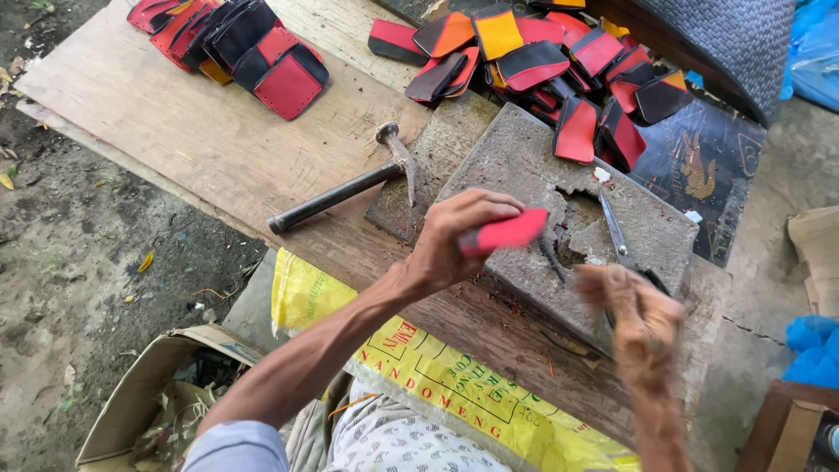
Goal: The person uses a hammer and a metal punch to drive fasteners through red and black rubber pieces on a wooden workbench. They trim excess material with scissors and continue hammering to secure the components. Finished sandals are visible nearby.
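Red piece [505, 232] is pinched in the left hand [454, 240], fingers clamped over its near end, held just above the grey slab [524, 166] at centre. Its underside is hidden. At four o'clock from it, the right hand [634, 306] is a blur; whether it grips anything cannot be told, and it covers the handles of the scissors [614, 229], whose blades point up toward twelve. A small dark tool [551, 260] lies in the slab's broken hollow, hard to identify. At ten o'clock a hammer [350, 188] rests on the board [157, 114]. Red, black and orange pieces [559, 70] heap at one o'clock; another stack [245, 44] at eleven is cut off by the frame.
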